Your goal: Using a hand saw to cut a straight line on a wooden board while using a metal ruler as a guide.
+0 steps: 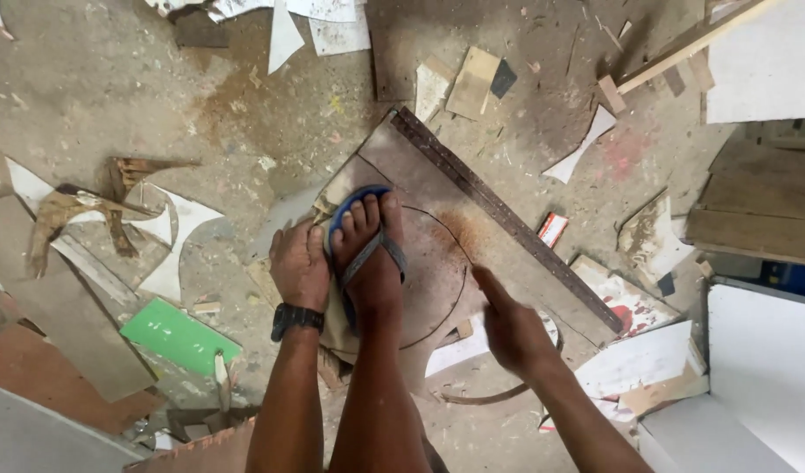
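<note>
The left hand [300,265] is pressing flat, its grip released and fingers spread, on the near left corner of a brown board [437,263], just beside the person's own foot in a blue sandal [367,250], which is also standing on the board. The right hand [507,326] is resting on the board's right part with the forefinger stretched out toward a rusty patch; the other fingers are curling in, grasping nothing that shows. The board is lying on a dusty concrete floor [113,79], with a thin curved line running across it around the foot. A long dark metal ruler [507,219] is lying along the board's far right edge. White panels [766,61] are sitting at the right. A green rectangular sheet [179,335] is lying at the left, well apart from the hands. A small red and white packet [552,229] is lying just beyond the ruler. A black watch [296,319] is sitting on the left wrist.
</note>
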